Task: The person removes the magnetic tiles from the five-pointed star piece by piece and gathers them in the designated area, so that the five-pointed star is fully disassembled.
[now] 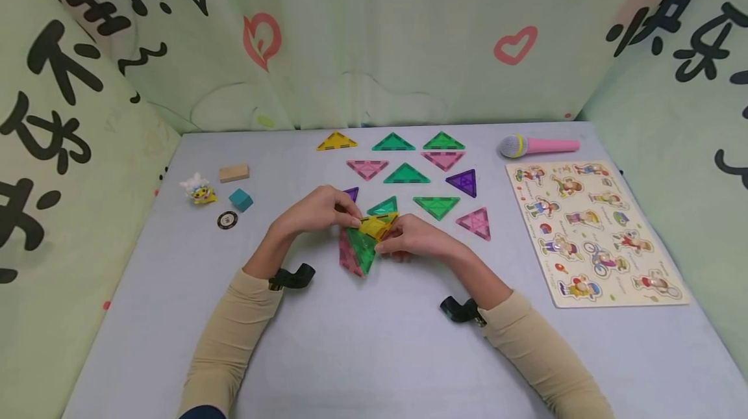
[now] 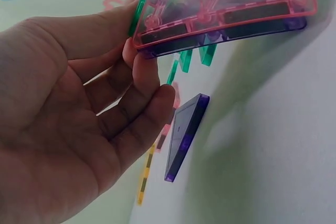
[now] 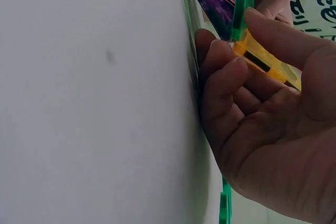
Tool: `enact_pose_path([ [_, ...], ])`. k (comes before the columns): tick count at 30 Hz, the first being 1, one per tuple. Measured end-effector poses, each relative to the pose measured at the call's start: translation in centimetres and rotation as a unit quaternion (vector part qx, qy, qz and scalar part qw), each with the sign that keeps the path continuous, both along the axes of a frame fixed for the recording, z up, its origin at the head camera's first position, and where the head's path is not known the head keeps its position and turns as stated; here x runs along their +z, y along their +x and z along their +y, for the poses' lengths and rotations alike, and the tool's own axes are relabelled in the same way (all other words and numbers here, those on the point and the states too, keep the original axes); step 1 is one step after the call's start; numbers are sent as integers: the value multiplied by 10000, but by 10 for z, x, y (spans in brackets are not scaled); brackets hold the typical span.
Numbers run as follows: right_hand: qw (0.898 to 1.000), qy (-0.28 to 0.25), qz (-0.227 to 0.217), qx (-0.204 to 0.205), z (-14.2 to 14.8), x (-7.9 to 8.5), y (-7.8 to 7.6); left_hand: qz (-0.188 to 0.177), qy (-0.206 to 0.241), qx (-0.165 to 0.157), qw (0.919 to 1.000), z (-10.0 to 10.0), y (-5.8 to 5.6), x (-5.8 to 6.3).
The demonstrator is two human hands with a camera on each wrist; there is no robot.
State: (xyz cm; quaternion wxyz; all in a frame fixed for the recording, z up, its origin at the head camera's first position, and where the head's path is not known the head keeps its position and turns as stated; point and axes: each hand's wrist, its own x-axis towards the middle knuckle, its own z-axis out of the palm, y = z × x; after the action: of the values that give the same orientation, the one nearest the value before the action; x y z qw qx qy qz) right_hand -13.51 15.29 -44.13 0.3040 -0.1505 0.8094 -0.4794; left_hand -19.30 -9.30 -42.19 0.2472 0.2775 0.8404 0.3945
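Both hands hold one cluster of joined triangular magnetic tiles, raised over the table. Within it are a yellow tile point(image 1: 376, 227), a green tile point(image 1: 362, 251) and a pink tile point(image 1: 349, 255); a purple tile point(image 2: 262, 31) lies along the pink one in the left wrist view. My left hand point(image 1: 321, 210) pinches the cluster at its upper left, by the yellow and green edges. From the other side, my right hand point(image 1: 419, 237) grips it, the thumb on the green edge and the yellow tile point(image 3: 268, 64) between thumb and fingers. Fingers partly hide the joins.
Loose triangular tiles, such as a green one point(image 1: 407, 174) and a purple one point(image 1: 463, 182), lie behind the hands. A pink microphone point(image 1: 552, 145) and a picture puzzle board point(image 1: 628, 295) are at right. At left stand a figurine point(image 1: 200, 190), wooden block point(image 1: 234, 173), teal cube point(image 1: 240, 200) and round disc point(image 1: 227, 220).
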Motion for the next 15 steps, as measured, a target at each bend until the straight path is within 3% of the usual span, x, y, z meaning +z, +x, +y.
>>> enact_pose_path([
  [8, 9961, -610, -472, -421, -9, -4, 4, -14, 221, 29, 9998, 0, 0, -1],
  [15, 9766, -1368, -1254, -1083, -11, -7, 3, 50, 260, 82, 9996, 0, -1, -2],
])
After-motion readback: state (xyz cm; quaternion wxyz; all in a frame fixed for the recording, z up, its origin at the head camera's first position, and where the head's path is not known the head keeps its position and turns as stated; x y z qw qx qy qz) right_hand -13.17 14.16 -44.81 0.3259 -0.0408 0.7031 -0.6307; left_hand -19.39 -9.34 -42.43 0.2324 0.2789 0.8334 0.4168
